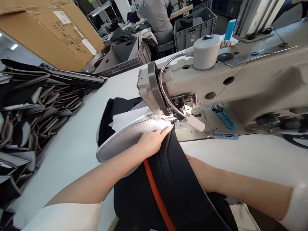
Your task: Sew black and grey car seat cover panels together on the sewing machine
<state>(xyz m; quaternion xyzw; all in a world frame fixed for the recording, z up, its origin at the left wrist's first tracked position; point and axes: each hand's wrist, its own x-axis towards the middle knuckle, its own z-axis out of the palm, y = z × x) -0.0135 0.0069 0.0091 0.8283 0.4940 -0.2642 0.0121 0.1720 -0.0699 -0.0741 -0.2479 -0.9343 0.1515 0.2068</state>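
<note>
Clock directions are taken from the centre of the view. At 9 o'clock lies a stack of dark and grey pieces [48,118] on the white tabletop [69,154]; above it, at 10 o'clock, sits a cardboard box [45,38]. At 8 o'clock, near the centre, a grey panel [122,138] extends to the needle area of the sewing machine [240,80]. A grey crate [143,54] stands at 11 o'clock. The left hand [150,142], at 6 o'clock, rests on the work, index finger extended against the seam. Black fabric [134,195] with 1 orange strip [155,189] hangs below it. A seated co-worker [156,19] is at 12 o'clock. At 4 o'clock the right hand [196,165] reaches behind the black fabric, fingers hidden; whether either hand grips cannot be told. At 3 o'clock lie 2 blue snips [226,118].
</note>
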